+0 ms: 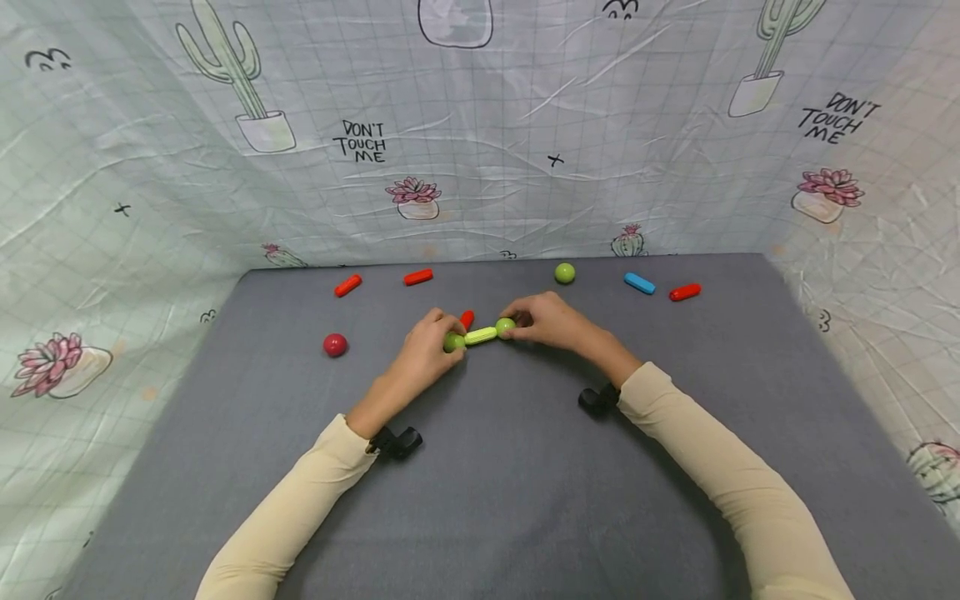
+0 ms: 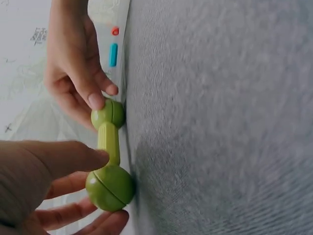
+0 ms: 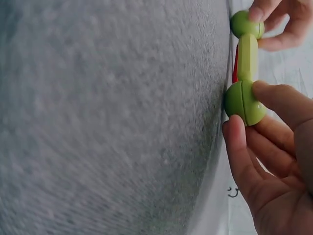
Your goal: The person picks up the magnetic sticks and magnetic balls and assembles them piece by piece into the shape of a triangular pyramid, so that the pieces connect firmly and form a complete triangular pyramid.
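Observation:
A yellow-green rod [image 1: 481,336] joins two green balls, one at each end, low over the grey cloth. My left hand [image 1: 429,352] holds the left ball [image 2: 110,188] with its fingers and thumb around it. At the other end, my right hand [image 1: 551,321] grips the right ball [image 3: 244,103] between thumb and fingers. In the left wrist view, the rod [image 2: 108,142] meets both balls end to end. A red rod [image 1: 467,319] lies just behind the joined piece, partly hidden by the left hand.
Toward the back edge of the grey cloth [image 1: 510,500] lie two red rods [image 1: 348,286] on the left. A loose green ball [image 1: 565,273], a blue rod [image 1: 640,283] and another red rod [image 1: 685,292] are at back right. A red ball [image 1: 335,345] sits left of the left hand.

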Motion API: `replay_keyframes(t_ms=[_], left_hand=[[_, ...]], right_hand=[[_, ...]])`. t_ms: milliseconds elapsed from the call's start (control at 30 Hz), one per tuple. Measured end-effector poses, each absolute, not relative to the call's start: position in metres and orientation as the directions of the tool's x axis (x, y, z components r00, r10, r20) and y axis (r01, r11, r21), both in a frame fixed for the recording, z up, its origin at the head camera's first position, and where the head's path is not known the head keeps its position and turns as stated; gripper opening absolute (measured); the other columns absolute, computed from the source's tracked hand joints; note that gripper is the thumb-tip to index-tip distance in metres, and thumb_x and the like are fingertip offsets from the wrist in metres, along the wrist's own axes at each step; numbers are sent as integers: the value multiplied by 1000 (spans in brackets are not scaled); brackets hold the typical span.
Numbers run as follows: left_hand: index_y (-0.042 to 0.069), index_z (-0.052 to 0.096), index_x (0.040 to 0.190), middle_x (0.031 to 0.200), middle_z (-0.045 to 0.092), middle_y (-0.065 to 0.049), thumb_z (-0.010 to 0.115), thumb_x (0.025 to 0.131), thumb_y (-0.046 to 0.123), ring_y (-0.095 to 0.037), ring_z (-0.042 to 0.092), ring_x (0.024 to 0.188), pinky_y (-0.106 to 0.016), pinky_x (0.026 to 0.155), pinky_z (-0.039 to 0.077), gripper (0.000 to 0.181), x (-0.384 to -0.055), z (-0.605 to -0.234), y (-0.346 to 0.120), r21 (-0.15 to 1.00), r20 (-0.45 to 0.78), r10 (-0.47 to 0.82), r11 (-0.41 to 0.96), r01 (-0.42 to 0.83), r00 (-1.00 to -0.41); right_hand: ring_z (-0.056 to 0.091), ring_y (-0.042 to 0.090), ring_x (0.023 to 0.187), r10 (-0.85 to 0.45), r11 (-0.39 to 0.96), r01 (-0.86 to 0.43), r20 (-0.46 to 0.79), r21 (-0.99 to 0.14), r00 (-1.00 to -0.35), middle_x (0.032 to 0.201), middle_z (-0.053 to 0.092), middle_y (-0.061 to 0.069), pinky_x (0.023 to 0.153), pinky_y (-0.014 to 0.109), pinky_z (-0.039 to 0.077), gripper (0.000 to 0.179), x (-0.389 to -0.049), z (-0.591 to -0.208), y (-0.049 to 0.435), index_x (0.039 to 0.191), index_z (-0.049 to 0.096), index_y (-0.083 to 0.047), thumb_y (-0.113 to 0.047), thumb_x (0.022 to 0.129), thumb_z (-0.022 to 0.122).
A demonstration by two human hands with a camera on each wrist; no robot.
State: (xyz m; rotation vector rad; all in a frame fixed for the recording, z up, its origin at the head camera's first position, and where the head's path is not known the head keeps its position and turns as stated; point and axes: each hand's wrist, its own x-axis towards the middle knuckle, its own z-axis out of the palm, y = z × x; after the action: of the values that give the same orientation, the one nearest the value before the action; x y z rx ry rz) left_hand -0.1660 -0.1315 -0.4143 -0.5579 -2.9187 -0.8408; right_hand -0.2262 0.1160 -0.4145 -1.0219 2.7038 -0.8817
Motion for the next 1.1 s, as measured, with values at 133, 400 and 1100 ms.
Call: replay_keyframes(t_ms=[133,400,1100], left_hand=[[3,73,104,105,66,-13,84,85,11,-27,62,91,-42,80,54,23,-171,-418,-138,541,192,306,759,361,-932],[4,74,98,98,66,-12,89,79,14,-26,66,87,-39,77,56,26,-173,-422,-147,607,201,238,731,312,-950],[5,81,97,93,72,-8,93,74,16,-21,67,81,-33,72,57,28,-175,-425,-157,660,222,162,701,270,-962]], right_hand=[[73,17,91,-618,611,-538,74,-581,-782,102,77,4,76,29,59,30,-223,-414,113,116,76,-9,-27,92,78],[73,15,92,-639,595,-553,74,-583,-766,105,77,5,73,26,59,31,-223,-413,106,116,76,-8,-26,91,79],[71,21,106,-787,546,-688,-11,-479,-617,116,75,8,94,38,56,28,-317,-368,67,122,74,-5,-19,99,69]])
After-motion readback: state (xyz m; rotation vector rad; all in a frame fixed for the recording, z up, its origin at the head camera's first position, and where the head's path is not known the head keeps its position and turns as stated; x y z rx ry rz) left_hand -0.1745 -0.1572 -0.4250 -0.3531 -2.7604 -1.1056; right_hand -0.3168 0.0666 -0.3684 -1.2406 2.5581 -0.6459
